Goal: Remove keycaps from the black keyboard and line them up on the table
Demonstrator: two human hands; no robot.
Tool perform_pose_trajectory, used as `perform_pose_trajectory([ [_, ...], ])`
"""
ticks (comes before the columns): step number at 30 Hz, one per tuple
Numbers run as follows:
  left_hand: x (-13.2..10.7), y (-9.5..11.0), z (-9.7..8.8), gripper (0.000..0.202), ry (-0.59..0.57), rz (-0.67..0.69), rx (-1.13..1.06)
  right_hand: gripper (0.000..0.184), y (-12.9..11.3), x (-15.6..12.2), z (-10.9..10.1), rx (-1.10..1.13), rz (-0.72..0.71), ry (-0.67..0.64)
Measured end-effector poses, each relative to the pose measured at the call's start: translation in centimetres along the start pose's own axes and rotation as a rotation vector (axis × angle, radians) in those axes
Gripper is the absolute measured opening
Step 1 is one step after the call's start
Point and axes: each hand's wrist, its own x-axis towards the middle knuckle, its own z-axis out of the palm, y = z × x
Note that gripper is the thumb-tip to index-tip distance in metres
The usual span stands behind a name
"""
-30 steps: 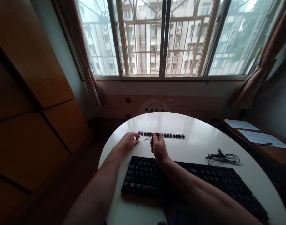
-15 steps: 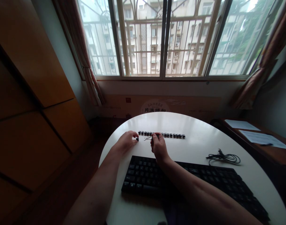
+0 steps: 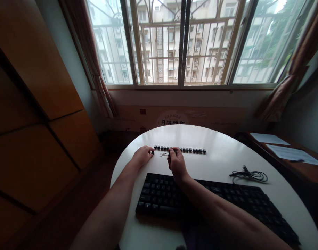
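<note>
Between the thumb and fingers of my left hand (image 3: pixel 143 156) is a small black keycap (image 3: pixel 152 152), held low at the tabletop by the left end of a row of keycaps (image 3: pixel 194 150). My right hand (image 3: pixel 177 162) is closed round the handle of a wire keycap puller (image 3: pixel 164 153), whose thin metal prongs point left toward the other hand. Part of the row is hidden behind my right hand. Nearer to me lies a black keyboard (image 3: pixel 153 194), and my right forearm crosses over its middle.
Everything stands on a round white table (image 3: pixel 213 163). A coiled black cable (image 3: pixel 252 176) lies on its right side. Beyond the right edge is a brown side table with paper sheets (image 3: pixel 294 153) and a pen (image 3: pixel 296 160). A wooden cabinet (image 3: pixel 62 149) stands at left, a window behind.
My left hand has shifted slightly up and away from me with the keycap, nearer the row's left end. My right hand and the puller are almost still.
</note>
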Motion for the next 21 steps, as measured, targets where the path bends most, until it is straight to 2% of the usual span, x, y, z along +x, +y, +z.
perform_pose_trajectory([
  [10, 0.5, -1.3, 0.2, 0.038, 0.044, -0.051, 0.006, 0.024, 0.1, 0.0, -0.1, -0.03, -0.032, -0.004],
  [14, 0.7, -2.5, -0.1, 0.046, 0.085, -0.152, 0.033, 0.024, -0.1, -0.1, -0.1, -0.029, -0.025, -0.012],
  [18, 0.9, -3.2, 0.8, 0.043, 0.161, -0.181, 0.01, 0.024, -0.1, -0.1, -0.1, -0.038, -0.035, -0.02],
  [21, 1.2, -3.3, 1.8, 0.042, 0.162, -0.15, 0.04, 0.024, 0.0, -0.1, 0.0, -0.049, -0.041, -0.008],
])
